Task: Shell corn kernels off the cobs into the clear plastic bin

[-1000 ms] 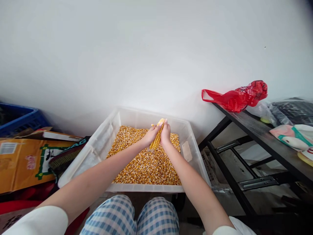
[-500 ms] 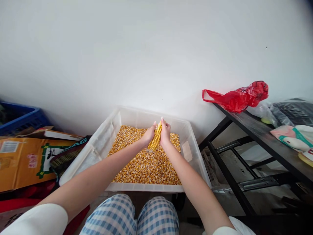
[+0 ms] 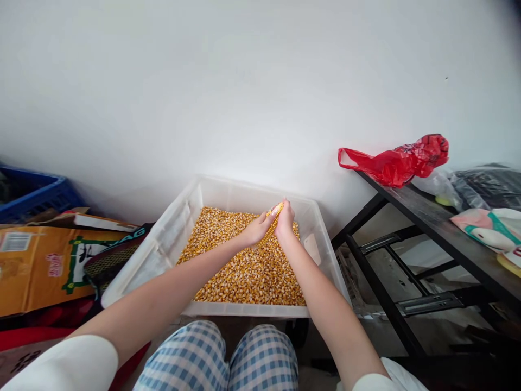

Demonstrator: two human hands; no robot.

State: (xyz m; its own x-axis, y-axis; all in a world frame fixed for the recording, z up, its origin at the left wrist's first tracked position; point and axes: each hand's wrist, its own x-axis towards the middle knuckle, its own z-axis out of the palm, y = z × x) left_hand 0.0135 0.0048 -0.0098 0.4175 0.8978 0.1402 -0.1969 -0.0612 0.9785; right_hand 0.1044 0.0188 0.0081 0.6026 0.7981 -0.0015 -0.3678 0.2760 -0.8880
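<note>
Between my two hands is a yellow ear of corn (image 3: 268, 232), slanted with its upper end toward the right. My left hand (image 3: 258, 228) presses along its left side, the thumb lying near the upper end. Around the right side and top curls my right hand (image 3: 286, 218), its fingers partly hidden. Both hands hang over loose corn kernels (image 3: 248, 279), which spread across the bottom of a translucent plastic bin (image 3: 142, 277).
At right stands a black metal-framed table (image 3: 439, 222) with a red plastic bag (image 3: 401, 163) on its corner. On the left are a cardboard box (image 3: 36, 271), a dark mesh racket bag (image 3: 116, 258) and a blue crate (image 3: 44, 190). A white wall (image 3: 252, 92) rises behind the bin.
Both hands have moved right with the ear of corn. The ear leans further to the right, and more of it is covered by the hands.
</note>
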